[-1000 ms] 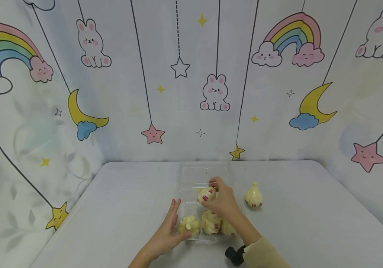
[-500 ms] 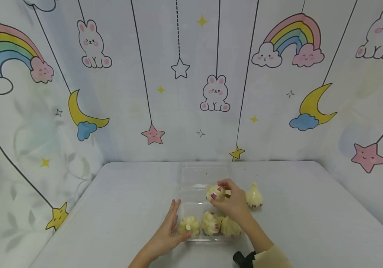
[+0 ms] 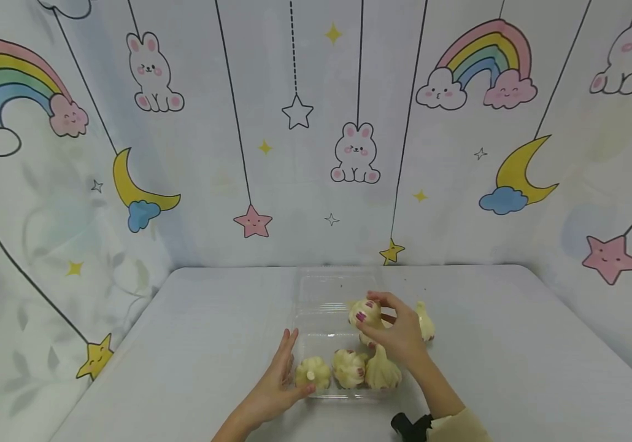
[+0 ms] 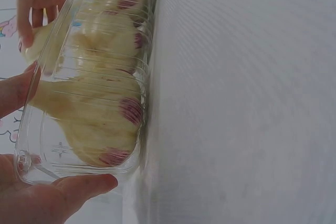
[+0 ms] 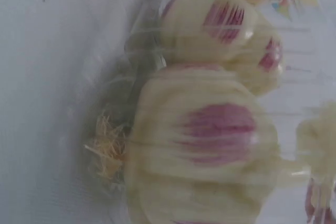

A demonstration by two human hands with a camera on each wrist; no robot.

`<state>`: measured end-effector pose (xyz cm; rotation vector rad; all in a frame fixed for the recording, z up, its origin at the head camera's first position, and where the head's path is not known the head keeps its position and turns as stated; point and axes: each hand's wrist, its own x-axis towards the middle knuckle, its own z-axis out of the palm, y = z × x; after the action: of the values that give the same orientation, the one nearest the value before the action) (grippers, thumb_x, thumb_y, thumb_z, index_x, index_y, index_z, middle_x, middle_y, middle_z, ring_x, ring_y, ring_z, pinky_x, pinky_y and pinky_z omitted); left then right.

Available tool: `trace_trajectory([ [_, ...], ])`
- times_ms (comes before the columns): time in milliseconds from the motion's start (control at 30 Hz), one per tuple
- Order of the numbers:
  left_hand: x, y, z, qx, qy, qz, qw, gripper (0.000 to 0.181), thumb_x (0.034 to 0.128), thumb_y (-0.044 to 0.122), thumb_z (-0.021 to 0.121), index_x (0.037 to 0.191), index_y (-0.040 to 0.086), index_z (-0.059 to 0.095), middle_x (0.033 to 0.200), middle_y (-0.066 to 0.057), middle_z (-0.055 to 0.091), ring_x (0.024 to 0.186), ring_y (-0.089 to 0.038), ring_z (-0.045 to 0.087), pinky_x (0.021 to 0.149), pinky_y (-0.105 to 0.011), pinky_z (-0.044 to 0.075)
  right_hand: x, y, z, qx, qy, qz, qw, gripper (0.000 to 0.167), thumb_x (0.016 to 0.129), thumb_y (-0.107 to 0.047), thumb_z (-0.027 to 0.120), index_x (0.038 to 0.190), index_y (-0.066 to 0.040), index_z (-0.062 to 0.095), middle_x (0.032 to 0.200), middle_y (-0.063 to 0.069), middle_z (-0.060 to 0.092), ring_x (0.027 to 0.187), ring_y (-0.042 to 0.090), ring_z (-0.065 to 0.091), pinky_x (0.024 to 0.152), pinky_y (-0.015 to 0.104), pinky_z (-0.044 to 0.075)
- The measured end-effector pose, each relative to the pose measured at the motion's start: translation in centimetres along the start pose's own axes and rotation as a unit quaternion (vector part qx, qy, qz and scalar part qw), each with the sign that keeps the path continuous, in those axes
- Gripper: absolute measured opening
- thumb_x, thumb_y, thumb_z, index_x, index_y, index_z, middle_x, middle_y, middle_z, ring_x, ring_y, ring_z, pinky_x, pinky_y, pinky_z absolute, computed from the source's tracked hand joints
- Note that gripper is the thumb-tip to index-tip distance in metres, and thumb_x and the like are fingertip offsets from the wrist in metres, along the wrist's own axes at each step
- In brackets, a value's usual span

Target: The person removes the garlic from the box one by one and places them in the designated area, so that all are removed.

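Note:
A clear plastic box point(image 3: 324, 325) with ridged walls stands mid-table, its lid folded back. My left hand point(image 3: 272, 387) rests at its front left corner, fingers straight along the side, thumb at the front. A left garlic bulb point(image 3: 313, 372), a middle garlic bulb point(image 3: 349, 368) and a right garlic bulb point(image 3: 383, 372) line its front. Over its right back part, my right hand point(image 3: 401, 331) pinches a purple-streaked garlic bulb point(image 3: 364, 312); another bulb point(image 3: 369, 337) shows partly beneath. Through the wall, the right wrist view shows a garlic bulb point(image 5: 205, 145) with roots point(image 5: 107, 150).
One garlic bulb point(image 3: 426, 321) stands on the white table point(image 3: 211, 331) right of the box, partly behind my right hand. A black object point(image 3: 411, 426) sits by the right sleeve. A printed cloth wall point(image 3: 299, 184) borders the table's back. The clear lid point(image 3: 340, 285) lies behind.
My right hand has moved right with the garlic bulb in its fingers. The front right bulb and the one beneath the hand have come into view. The left hand and box have not moved.

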<state>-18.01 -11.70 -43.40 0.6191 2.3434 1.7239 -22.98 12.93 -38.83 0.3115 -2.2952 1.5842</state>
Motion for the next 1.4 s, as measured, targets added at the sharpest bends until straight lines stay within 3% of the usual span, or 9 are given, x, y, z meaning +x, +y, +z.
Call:
trace_trajectory([
  [200, 0.0, -0.1, 0.0, -0.006, -0.002, 0.001, 1.0000, 0.095, 0.0840, 0.019, 0.067, 0.147, 0.011, -0.003, 0.146, -0.026, -0.021, 0.126, -0.057, 0.008, 0.096, -0.063, 0.025, 0.2, 0.1, -0.7, -0.018, 0.013, -0.003, 0.9997, 0.049, 0.068, -0.008, 0.080, 0.113, -0.006, 0.061, 0.113, 0.007, 0.062, 0.098, 0.018, 0.052, 0.084, 0.034, 0.051],
  [400, -0.1, -0.2, 0.0, -0.005, 0.003, 0.003, 1.0000, 0.095, 0.0836, 0.021, 0.067, 0.147, 0.011, -0.002, 0.146, -0.025, -0.020, 0.127, -0.056, 0.009, 0.097, -0.063, 0.025, 0.2, 0.1, -1.9, -0.029, 0.024, -0.013, 0.9992, 0.048, 0.070, -0.008, 0.079, 0.114, -0.006, 0.062, 0.125, 0.010, 0.055, 0.101, 0.019, 0.049, 0.082, 0.041, 0.051],
  [533, -0.1, -0.2, 0.1, 0.000, 0.004, -0.001, 1.0000, 0.095, 0.0831, 0.022, 0.068, 0.147, 0.011, -0.002, 0.146, -0.025, -0.020, 0.126, -0.057, 0.009, 0.097, -0.064, 0.024, -0.2, -1.7, -2.8, -0.055, 0.039, -0.021, 0.9975, 0.045, 0.070, -0.002, 0.077, 0.111, 0.001, 0.062, 0.122, 0.018, 0.055, 0.100, 0.025, 0.050, 0.075, 0.036, 0.052],
  [633, 0.0, -0.2, 0.1, 0.004, 0.004, -0.005, 1.0000, 0.096, 0.0829, 0.023, 0.068, 0.147, 0.011, -0.002, 0.146, -0.025, -0.020, 0.126, -0.057, 0.009, 0.096, -0.064, 0.024, -0.1, -1.2, -3.4, -0.072, 0.054, -0.036, 0.9953, 0.044, 0.069, -0.002, 0.078, 0.110, 0.000, 0.064, 0.120, 0.017, 0.056, 0.099, 0.022, 0.050, 0.074, 0.032, 0.050],
  [767, 0.0, 0.0, 0.0, 0.004, 0.002, -0.004, 1.0000, 0.096, 0.0831, 0.022, 0.068, 0.147, 0.009, -0.002, 0.146, -0.026, -0.020, 0.126, -0.057, 0.009, 0.096, -0.064, 0.025, 0.4, 1.2, -4.1, -0.082, 0.067, -0.044, 0.9934, 0.046, 0.068, -0.007, 0.080, 0.112, -0.009, 0.066, 0.119, 0.006, 0.057, 0.100, 0.012, 0.048, 0.079, 0.028, 0.047],
  [1100, -0.1, 0.2, 0.0, -0.003, -0.001, 0.000, 1.0000, 0.095, 0.0839, 0.020, 0.067, 0.147, 0.010, -0.003, 0.145, -0.026, -0.021, 0.126, -0.057, 0.009, 0.096, -0.064, 0.024, 0.4, 1.7, -5.3, -0.084, 0.062, -0.012, 0.9945, 0.046, 0.074, -0.013, 0.076, 0.118, -0.010, 0.062, 0.116, 0.007, 0.056, 0.100, 0.016, 0.047, 0.072, 0.014, 0.046],
  [1400, 0.0, 0.1, 0.0, 0.001, -0.002, 0.002, 1.0000, 0.095, 0.0839, 0.020, 0.067, 0.147, 0.010, -0.003, 0.145, -0.028, -0.021, 0.125, -0.059, 0.009, 0.095, -0.064, 0.026, 0.5, 2.2, -6.5, -0.114, 0.070, -0.007, 0.9910, 0.047, 0.075, -0.015, 0.075, 0.119, -0.006, 0.061, 0.116, 0.010, 0.059, 0.105, 0.018, 0.049, 0.088, 0.038, 0.043],
])
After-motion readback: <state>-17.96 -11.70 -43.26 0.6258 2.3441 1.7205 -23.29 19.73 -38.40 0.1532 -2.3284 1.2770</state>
